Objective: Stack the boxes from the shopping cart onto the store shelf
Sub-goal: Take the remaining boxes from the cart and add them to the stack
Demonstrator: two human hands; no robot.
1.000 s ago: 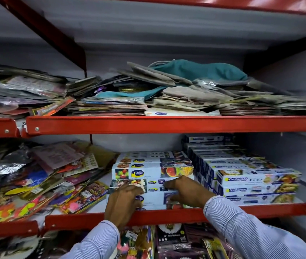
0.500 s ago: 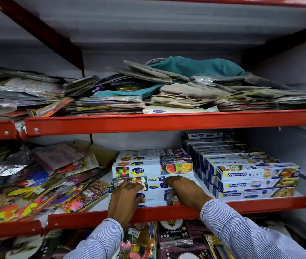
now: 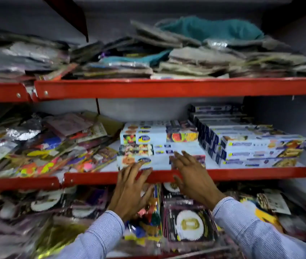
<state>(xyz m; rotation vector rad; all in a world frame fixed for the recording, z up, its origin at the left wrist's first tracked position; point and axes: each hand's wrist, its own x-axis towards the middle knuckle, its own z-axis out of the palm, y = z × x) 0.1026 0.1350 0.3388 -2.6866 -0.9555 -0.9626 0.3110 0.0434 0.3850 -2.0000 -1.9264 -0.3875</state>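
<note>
A stack of long white boxes with fruit pictures lies on the middle shelf, behind its red front rail. My left hand is in front of the rail, fingers spread, fingertips at the lowest box's front edge. My right hand is also spread, its fingertips over the right end of the lower boxes. Neither hand holds anything. To the right stands a taller pile of similar blue-and-white boxes. The shopping cart is out of view.
Colourful flat packets crowd the left of the middle shelf. Folded cloth and packets fill the upper shelf above a red rail. The lower shelf holds plastic-wrapped party packs. A grey wall closes the right side.
Both hands have drawn back from the boxes toward me, fingers now spread apart over the shelf rail. The view has tilted down and blurred.
</note>
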